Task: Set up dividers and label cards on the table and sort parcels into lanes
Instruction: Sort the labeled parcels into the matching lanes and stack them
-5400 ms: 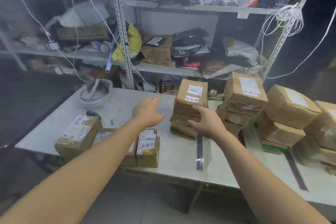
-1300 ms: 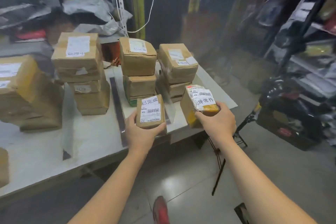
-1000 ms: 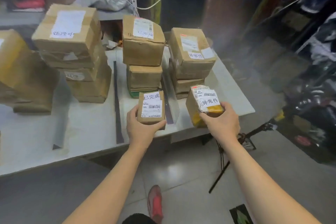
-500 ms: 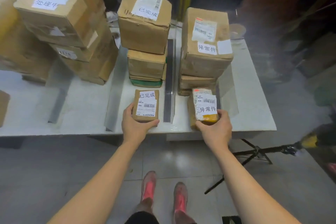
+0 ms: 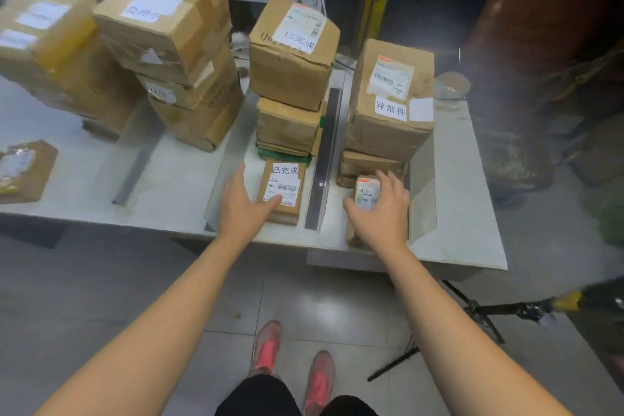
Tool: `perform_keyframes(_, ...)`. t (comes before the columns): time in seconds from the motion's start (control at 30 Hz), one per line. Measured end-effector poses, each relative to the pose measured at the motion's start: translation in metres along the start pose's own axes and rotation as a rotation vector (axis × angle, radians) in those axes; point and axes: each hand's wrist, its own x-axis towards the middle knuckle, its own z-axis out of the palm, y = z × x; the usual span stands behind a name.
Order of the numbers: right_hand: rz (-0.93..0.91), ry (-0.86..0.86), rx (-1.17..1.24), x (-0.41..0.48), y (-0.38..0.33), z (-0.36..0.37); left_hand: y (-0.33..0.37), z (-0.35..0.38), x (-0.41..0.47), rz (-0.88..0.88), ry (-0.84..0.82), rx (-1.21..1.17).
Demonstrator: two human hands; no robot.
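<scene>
Left hand (image 5: pixel 241 209): fingers spread and loose, palm down at the near left edge of a small parcel (image 5: pixel 283 191); thumb tip touches its label, nothing is clasped. The parcel lies flat on the table (image 5: pixel 175 186), label up, reading 已完成.

Beyond that hand: a stack (image 5: pixel 291 84) of brown boxes in the same lane; its top box carries a 已完成 card, and a green layer shows at the base.

Between the two hands: a dark divider strip (image 5: pixel 323 162) running away from the near table edge, with a clear upright panel along it.

Right hand (image 5: pixel 381 213): fingers curved down over the top of a second small parcel (image 5: pixel 366 194); hand lies on it, though whether it is clamped or only resting cannot be told. This parcel stands at the near table edge, most of its label hidden under the fingers.

Beyond that hand: a right stack (image 5: pixel 388 105), top box labelled 异常件, touching or just behind the held parcel.

Right of that hand: a clear panel (image 5: pixel 422 186) standing upright, then bare table.

Left of the left hand: another divider (image 5: pixel 135 176), then a blurred stack (image 5: pixel 179 51); further left more boxes (image 5: pixel 44 51) and a flat parcel (image 5: pixel 25 170) lying alone.

Below both hands: tiled floor (image 5: pixel 135 287), two pink shoes (image 5: pixel 266 344), a tripod leg (image 5: pixel 472 311) at right.
</scene>
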Motion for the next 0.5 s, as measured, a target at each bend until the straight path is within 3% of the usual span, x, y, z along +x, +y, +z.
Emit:
perform_keyframes(0.2,-0.393,-0.145,-0.142,0.003,-0.093,0.008,0.014,-0.107,-0.003,0.122,0.154,0.24)
perform_keyframes(0.37,-0.649,-0.221,-0.293,-0.013,-0.17,0.042,-0.016,-0.212,-0.017,0.053,0.268,0.532)
perform_keyframes(0.5,-0.733,-0.261,-0.36,-0.035,-0.229,0.08,-0.062,-0.285,-0.025,0.002,0.31,0.644)
